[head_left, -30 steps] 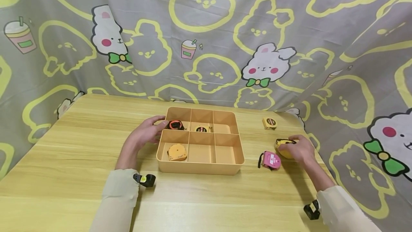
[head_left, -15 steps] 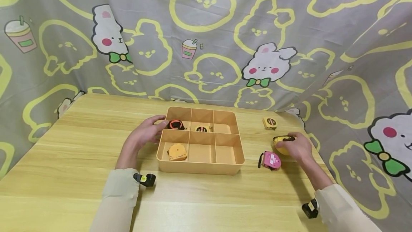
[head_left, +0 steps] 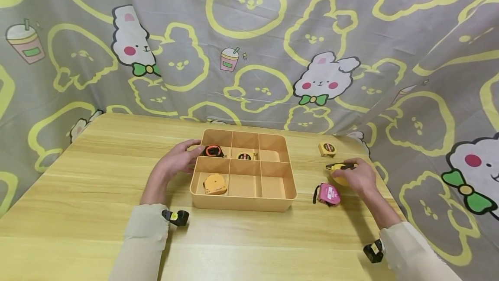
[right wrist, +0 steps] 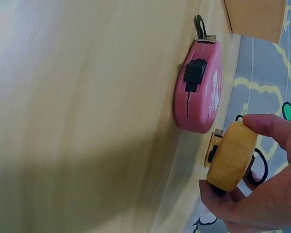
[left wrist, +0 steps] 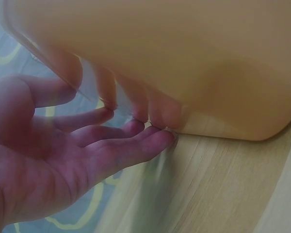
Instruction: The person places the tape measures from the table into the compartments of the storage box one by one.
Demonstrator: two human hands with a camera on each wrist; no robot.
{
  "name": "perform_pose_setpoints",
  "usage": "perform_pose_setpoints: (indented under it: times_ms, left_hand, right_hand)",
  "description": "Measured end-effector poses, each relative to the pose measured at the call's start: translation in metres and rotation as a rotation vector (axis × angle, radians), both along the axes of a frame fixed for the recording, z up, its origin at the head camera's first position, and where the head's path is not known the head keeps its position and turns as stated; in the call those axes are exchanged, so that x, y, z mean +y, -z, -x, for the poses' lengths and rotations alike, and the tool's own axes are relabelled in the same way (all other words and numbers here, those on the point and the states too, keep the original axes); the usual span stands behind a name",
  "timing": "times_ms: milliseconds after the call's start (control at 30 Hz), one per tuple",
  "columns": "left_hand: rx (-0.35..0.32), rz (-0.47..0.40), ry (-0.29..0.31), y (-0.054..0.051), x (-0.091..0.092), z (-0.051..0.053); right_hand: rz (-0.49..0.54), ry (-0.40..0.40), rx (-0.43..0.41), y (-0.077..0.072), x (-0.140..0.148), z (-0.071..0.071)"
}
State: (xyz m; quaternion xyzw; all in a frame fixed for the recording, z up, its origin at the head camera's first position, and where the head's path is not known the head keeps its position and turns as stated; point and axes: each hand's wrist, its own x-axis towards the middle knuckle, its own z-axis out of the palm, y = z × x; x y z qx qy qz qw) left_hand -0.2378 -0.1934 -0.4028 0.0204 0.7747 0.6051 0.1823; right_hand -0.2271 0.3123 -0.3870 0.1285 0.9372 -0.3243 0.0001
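Observation:
My right hand (head_left: 360, 177) pinches a yellow tape measure (right wrist: 233, 156) with a black wrist strap between thumb and fingers, at the right of the table. Just in front of it lies a pink tape measure (head_left: 328, 195) with a black strap. My left hand (head_left: 175, 157) rests against the left wall of a tan six-compartment box (head_left: 241, 203). In the left wrist view its fingertips (left wrist: 160, 141) touch the box's outer wall, the fingers only slightly bent. Inside the box are a black-and-orange tape measure (head_left: 213, 151), a yellow one with a dark label (head_left: 244, 156) and an orange-yellow one (head_left: 215, 184).
Another yellow tape measure (head_left: 327, 149) lies farther back on the right of the wooden table (head_left: 241, 246). A grey patterned curtain (head_left: 257, 47) hangs behind the table and along both sides.
My right hand has lifted the yellow tape measure a little and moved it left and away from me, its strap now swung leftward. My left hand and the box have stayed put.

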Motion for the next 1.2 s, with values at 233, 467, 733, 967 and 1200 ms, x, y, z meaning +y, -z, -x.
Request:
perform_pose_setpoints:
  times_ms: [233, 467, 733, 967, 1200]
  left_hand:
    - [0.012, 0.004, 0.010, -0.001, 0.001, 0.000]
    - [0.009, 0.011, 0.000, -0.001, 0.001, 0.000]
    - [0.005, 0.008, -0.001, 0.000, 0.001, 0.000]
    - [0.007, 0.009, 0.001, 0.000, 0.001, 0.000]
    - [0.006, 0.006, 0.001, 0.000, 0.000, 0.000]
  right_hand:
    - [0.021, 0.008, 0.007, -0.002, -0.004, 0.000]
    - [0.028, 0.015, 0.029, -0.004, -0.009, 0.002]
    - [0.029, -0.001, 0.050, -0.010, -0.020, 0.003]
    - [0.009, -0.030, 0.071, -0.017, -0.028, 0.003]
    - [0.003, -0.077, 0.100, -0.024, -0.037, 0.002]
